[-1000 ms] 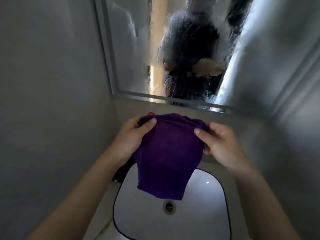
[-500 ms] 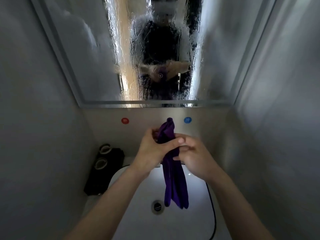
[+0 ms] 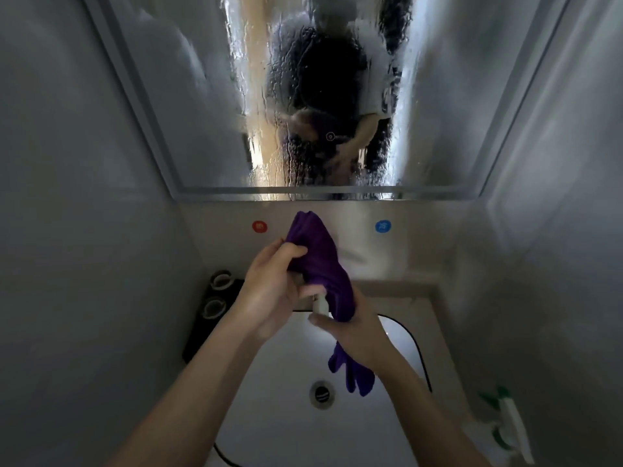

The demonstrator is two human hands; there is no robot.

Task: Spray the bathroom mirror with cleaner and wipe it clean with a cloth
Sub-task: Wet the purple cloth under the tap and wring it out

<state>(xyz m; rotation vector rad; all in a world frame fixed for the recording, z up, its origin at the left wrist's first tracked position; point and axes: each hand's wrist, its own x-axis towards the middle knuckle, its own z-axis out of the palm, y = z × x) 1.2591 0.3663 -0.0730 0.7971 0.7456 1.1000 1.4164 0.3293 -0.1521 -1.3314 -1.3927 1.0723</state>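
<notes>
Bunching the cloth (image 3: 320, 264) tight in both hands (image 3: 273, 291), left above right (image 3: 357, 335); next, I'd say, wipe the wet mirror (image 3: 438, 96).

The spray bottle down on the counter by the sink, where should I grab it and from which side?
Judging by its pose, the spray bottle lies tipped at the lower right of the sink. Reach down with the right hand from above, closing around the neck just below the green trigger head. It's blurred, so exact orientation is uncertain.

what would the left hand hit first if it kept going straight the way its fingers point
The left hand points up and right into the purple cloth it already grips. Past the cloth, the wall panel below the mirror looks next, though depth is unclear.
</notes>
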